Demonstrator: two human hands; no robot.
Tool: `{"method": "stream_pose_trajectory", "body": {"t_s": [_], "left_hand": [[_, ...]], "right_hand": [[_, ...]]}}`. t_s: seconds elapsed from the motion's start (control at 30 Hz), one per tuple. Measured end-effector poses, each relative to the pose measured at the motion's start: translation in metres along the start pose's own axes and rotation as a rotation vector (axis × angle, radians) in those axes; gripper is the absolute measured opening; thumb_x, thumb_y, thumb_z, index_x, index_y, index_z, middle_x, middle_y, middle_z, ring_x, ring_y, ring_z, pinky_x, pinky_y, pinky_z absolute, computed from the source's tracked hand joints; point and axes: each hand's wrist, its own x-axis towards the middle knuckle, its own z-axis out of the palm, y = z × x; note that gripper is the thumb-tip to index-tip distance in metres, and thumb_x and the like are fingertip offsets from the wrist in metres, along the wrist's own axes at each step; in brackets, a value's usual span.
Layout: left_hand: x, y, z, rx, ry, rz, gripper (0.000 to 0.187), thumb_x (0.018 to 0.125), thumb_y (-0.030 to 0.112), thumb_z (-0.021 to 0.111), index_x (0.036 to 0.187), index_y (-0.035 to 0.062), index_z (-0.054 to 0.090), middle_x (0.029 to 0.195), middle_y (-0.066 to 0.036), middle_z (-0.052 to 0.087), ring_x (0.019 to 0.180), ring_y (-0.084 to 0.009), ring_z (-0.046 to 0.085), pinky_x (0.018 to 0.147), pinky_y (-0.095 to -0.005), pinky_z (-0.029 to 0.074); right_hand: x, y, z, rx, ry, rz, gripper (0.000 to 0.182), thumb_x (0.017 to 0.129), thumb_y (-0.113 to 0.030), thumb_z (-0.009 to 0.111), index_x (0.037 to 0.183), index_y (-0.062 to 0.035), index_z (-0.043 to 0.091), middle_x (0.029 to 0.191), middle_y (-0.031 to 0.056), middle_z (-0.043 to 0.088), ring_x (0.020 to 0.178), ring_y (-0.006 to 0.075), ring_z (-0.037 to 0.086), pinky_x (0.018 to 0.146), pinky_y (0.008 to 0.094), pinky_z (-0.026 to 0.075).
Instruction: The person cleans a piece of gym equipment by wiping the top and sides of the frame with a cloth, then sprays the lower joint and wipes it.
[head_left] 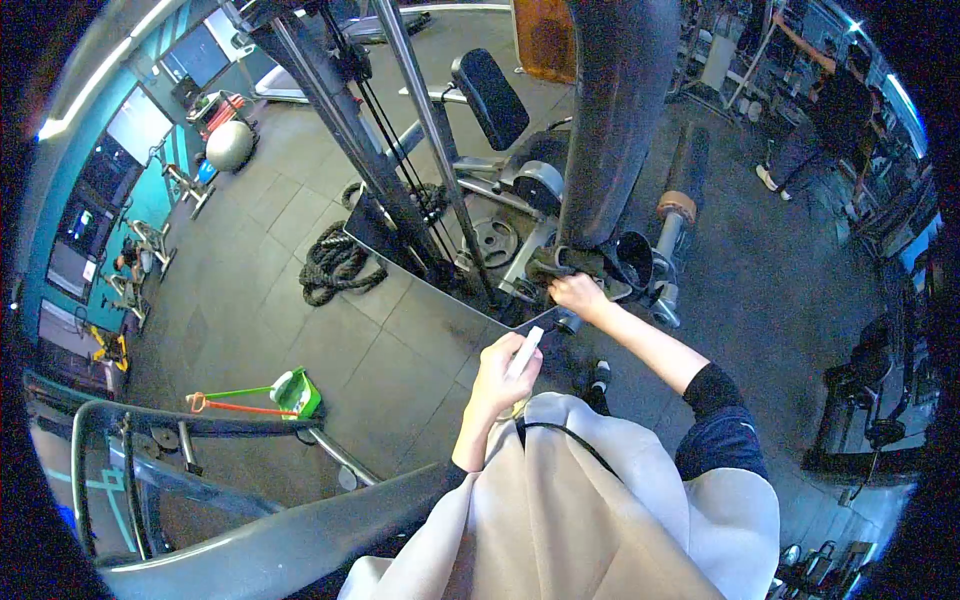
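Observation:
My left hand (495, 375) is closed around a slim white object (527, 350), held in front of my waist; its kind cannot be made out. Something small and yellowish (519, 408) shows just below that hand. My right hand (580, 297) reaches forward, its fingers closed on a dark cloth (590, 265) that lies against the lower part of a gym machine. Directly above the cloth rises the machine's thick black upright (615, 120). Part of the right hand's grip is hidden by the hand itself.
Black battle rope (340, 265) lies coiled on the tiled floor. A green dustpan (300, 392) is at lower left, beyond a curved machine frame (250, 540). A padded seat (490, 98) stands ahead. At upper right is another person (835, 105). A grey exercise ball (230, 146) sits far left.

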Motion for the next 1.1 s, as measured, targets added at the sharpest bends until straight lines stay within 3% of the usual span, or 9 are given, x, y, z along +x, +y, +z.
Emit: {"method": "stream_pose_trajectory", "body": {"t_s": [0.27, 0.4, 0.5, 0.6, 0.7, 0.8, 0.87, 0.93, 1.1], "left_hand": [[-0.007, -0.007, 0.000, -0.019, -0.004, -0.023, 0.008, 0.080, 0.010, 0.066, 0.081, 0.0027, 0.063, 0.071, -0.009, 0.058, 0.062, -0.0201, 0.057, 0.060, -0.0324, 0.046], [-0.006, 0.001, 0.002, -0.045, -0.004, -0.014, 0.009, 0.079, 0.009, 0.065, 0.079, 0.0002, 0.063, 0.072, -0.015, 0.057, 0.063, -0.0302, 0.058, 0.061, -0.0358, 0.047], [-0.007, -0.003, 0.006, -0.021, -0.040, -0.035, 0.008, 0.079, 0.009, 0.066, 0.079, 0.0013, 0.063, 0.073, -0.013, 0.059, 0.066, -0.0256, 0.059, 0.063, -0.0340, 0.047], [-0.007, -0.001, 0.008, -0.012, -0.063, -0.048, 0.007, 0.080, 0.009, 0.065, 0.080, 0.0019, 0.064, 0.074, -0.011, 0.060, 0.066, -0.0235, 0.059, 0.064, -0.0331, 0.048], [-0.007, -0.002, 0.009, -0.026, -0.060, -0.023, 0.007, 0.080, 0.009, 0.065, 0.080, 0.0021, 0.064, 0.073, -0.011, 0.059, 0.065, -0.0240, 0.059, 0.063, -0.0334, 0.047], [-0.008, 0.000, 0.008, -0.041, -0.062, -0.014, 0.006, 0.080, 0.008, 0.065, 0.080, 0.0021, 0.064, 0.072, -0.011, 0.059, 0.064, -0.0244, 0.058, 0.062, -0.0337, 0.047], [-0.008, 0.003, 0.005, -0.068, -0.048, 0.003, 0.007, 0.080, 0.008, 0.065, 0.079, 0.0020, 0.064, 0.072, -0.011, 0.058, 0.064, -0.0247, 0.058, 0.061, -0.0338, 0.046], [-0.010, 0.004, 0.003, -0.115, -0.026, 0.035, 0.007, 0.080, 0.008, 0.066, 0.079, 0.0019, 0.063, 0.071, -0.011, 0.057, 0.064, -0.0249, 0.057, 0.060, -0.0339, 0.045], [-0.012, 0.010, -0.003, -0.071, -0.023, 0.005, 0.007, 0.080, 0.009, 0.066, 0.078, 0.0022, 0.063, 0.070, -0.011, 0.056, 0.063, -0.0246, 0.055, 0.060, -0.0343, 0.044]], "right_hand": [[0.020, 0.014, -0.087, -0.086, 0.194, 0.048, 0.017, 0.079, -0.015, 0.059, 0.095, -0.0146, 0.064, 0.083, -0.0030, 0.062, 0.073, 0.0123, 0.066, 0.047, 0.0296, 0.051], [0.051, 0.050, -0.189, -0.309, 0.477, 0.076, 0.039, 0.080, -0.020, 0.058, 0.118, -0.0243, 0.064, 0.092, -0.0058, 0.064, 0.071, 0.0073, 0.062, 0.044, 0.0244, 0.047], [0.081, 0.073, -0.275, -0.504, 0.787, 0.185, 0.036, 0.077, -0.020, 0.058, 0.109, -0.0337, 0.068, 0.114, -0.0102, 0.066, 0.072, 0.0082, 0.060, 0.047, 0.0191, 0.048], [0.103, 0.089, -0.344, -0.604, 0.985, 0.132, 0.032, 0.077, -0.021, 0.057, 0.104, -0.0341, 0.069, 0.110, -0.0128, 0.066, 0.089, 0.0087, 0.063, 0.049, 0.0197, 0.050], [0.118, 0.083, -0.373, -0.515, 0.993, 0.144, 0.018, 0.082, -0.022, 0.069, 0.100, -0.0210, 0.072, 0.118, -0.0019, 0.068, 0.105, 0.0213, 0.065, 0.070, 0.0235, 0.059], [0.119, 0.087, -0.341, -0.658, 0.924, 0.155, 0.030, 0.077, -0.022, 0.058, 0.103, -0.0327, 0.069, 0.107, -0.0124, 0.067, 0.087, 0.0085, 0.063, 0.050, 0.0199, 0.051], [0.112, 0.076, -0.312, -0.661, 0.757, 0.227, 0.047, 0.073, -0.017, 0.061, 0.118, -0.0326, 0.067, 0.103, -0.0141, 0.066, 0.075, 0.0077, 0.061, 0.059, 0.0199, 0.052], [0.106, 0.073, -0.277, -0.679, 0.676, 0.181, 0.047, 0.076, -0.020, 0.058, 0.121, -0.0321, 0.065, 0.097, -0.0123, 0.066, 0.072, 0.0053, 0.059, 0.054, 0.0192, 0.050], [0.068, 0.039, -0.184, -0.435, 0.251, 0.163, 0.041, 0.079, -0.017, 0.057, 0.120, -0.0175, 0.064, 0.092, -0.0067, 0.066, 0.073, 0.0054, 0.062, 0.050, 0.0206, 0.050]]}}
